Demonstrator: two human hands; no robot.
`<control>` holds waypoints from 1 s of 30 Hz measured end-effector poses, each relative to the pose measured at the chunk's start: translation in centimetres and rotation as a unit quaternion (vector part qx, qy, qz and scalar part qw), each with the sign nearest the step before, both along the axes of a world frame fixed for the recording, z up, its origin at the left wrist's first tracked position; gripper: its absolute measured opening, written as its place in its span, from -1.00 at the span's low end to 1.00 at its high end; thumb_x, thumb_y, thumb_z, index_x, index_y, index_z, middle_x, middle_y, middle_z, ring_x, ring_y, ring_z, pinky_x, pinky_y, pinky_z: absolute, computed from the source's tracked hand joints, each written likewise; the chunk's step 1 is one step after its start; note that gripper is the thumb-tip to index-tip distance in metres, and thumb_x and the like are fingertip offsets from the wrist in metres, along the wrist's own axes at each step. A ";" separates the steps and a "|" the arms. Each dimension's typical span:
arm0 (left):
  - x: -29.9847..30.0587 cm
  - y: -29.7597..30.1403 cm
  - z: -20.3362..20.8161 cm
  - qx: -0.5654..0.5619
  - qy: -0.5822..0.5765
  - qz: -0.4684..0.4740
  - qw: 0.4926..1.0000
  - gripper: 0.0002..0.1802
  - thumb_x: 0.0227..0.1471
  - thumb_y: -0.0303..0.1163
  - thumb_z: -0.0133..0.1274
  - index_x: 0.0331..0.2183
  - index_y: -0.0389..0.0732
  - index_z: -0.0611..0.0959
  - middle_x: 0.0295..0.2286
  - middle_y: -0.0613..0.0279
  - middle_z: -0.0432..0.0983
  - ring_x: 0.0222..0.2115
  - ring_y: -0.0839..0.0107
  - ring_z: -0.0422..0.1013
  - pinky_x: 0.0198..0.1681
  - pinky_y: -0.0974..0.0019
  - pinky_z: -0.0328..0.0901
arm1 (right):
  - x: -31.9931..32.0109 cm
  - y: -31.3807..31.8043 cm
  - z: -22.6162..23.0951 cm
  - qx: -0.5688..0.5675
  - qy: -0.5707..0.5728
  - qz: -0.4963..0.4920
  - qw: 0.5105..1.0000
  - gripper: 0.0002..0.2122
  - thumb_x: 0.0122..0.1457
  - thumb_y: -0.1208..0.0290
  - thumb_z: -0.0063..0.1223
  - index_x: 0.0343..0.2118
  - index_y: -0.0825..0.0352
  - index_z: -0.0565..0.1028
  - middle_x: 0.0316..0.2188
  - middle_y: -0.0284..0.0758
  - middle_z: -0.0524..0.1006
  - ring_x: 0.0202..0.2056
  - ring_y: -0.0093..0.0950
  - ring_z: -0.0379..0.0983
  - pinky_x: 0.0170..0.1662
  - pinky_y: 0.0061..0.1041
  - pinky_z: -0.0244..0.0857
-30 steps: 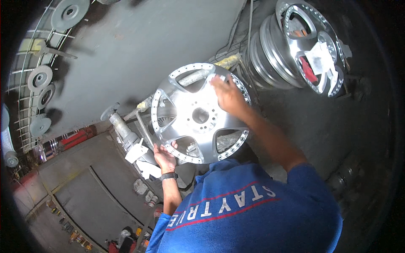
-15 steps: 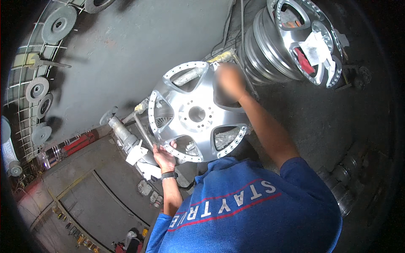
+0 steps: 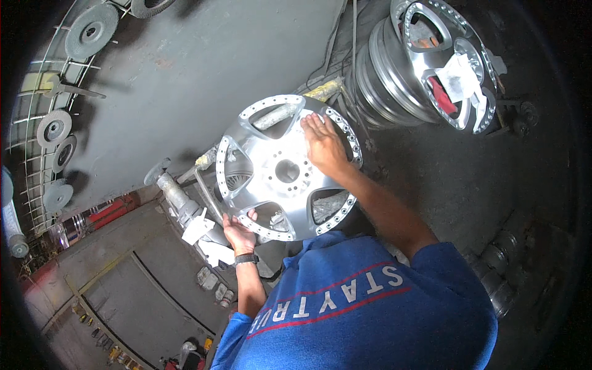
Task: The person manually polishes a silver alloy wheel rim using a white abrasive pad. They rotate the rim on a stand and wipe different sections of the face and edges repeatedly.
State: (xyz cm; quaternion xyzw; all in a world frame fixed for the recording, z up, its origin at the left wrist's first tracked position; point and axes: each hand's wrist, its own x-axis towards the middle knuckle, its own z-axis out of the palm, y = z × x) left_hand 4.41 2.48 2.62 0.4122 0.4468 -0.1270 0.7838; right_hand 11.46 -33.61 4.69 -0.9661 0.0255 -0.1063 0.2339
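Note:
A silver five-spoke alloy wheel face (image 3: 271, 169) with a ring of small bolt holes around its edge stands tilted in front of me. My left hand (image 3: 237, 231), with a dark watch on its wrist, grips the wheel's lower edge. My right hand (image 3: 324, 145) lies flat on the upper right spoke, fingers spread and pointing up, holding nothing. My blue shirt (image 3: 370, 314) fills the lower middle of the view.
A second polished wheel (image 3: 401, 74), with white paper and a red item inside, stands at the upper right. A metal shaft and stand (image 3: 179, 197) sit left of the wheel. Round discs (image 3: 92, 31) hang on a wire rack at left. Metal cylinders (image 3: 493, 271) lie at right.
My right hand has slid from the wheel's upper right rim down onto the spoke, nearer the hub. My left hand keeps its grip on the lower edge.

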 end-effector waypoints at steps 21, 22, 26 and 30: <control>0.0 0.1 0.3 0.006 -0.001 -0.023 1.000 -0.37 0.35 0.07 -0.24 0.05 -0.34 0.46 -0.08 -0.06 0.55 -0.15 -0.13 0.55 -0.03 -0.17 0.42 | 1.5 -1.0 -0.4 0.017 -0.017 0.021 0.999 -0.63 0.30 0.46 -0.15 0.08 0.52 0.50 0.12 0.07 0.51 0.21 -0.10 0.40 0.39 -0.01 0.02; 0.0 0.1 0.4 0.012 0.002 -0.028 1.000 -0.37 0.35 0.07 -0.24 0.05 -0.34 0.46 -0.07 -0.06 0.55 -0.15 -0.12 0.55 -0.03 -0.16 0.42 | 1.7 -1.8 -0.3 0.043 -0.027 0.017 0.999 -0.64 0.30 0.46 -0.15 0.07 0.52 0.52 0.12 0.07 0.50 0.21 -0.08 0.40 0.39 -0.01 0.02; 0.5 -0.8 1.2 0.011 -0.002 -0.036 0.999 -0.39 0.35 0.07 -0.24 0.05 -0.31 0.48 -0.08 -0.04 0.57 -0.16 -0.12 0.55 -0.05 -0.14 0.42 | 3.8 -3.9 -0.6 0.074 0.073 -0.082 0.991 -0.65 0.30 0.45 -0.14 0.04 0.54 0.52 0.12 0.07 0.50 0.21 0.00 0.38 0.38 -0.15 0.08; 0.3 -0.6 1.1 0.022 0.013 -0.020 0.999 -0.40 0.36 0.06 -0.26 0.01 -0.30 0.51 -0.13 -0.05 0.59 -0.17 -0.11 0.56 -0.07 -0.15 0.41 | 0.3 -0.2 0.6 -0.001 0.000 0.047 0.999 -0.61 0.28 0.47 -0.12 0.12 0.53 0.47 0.15 0.07 0.48 0.28 -0.06 0.32 0.42 0.01 -0.03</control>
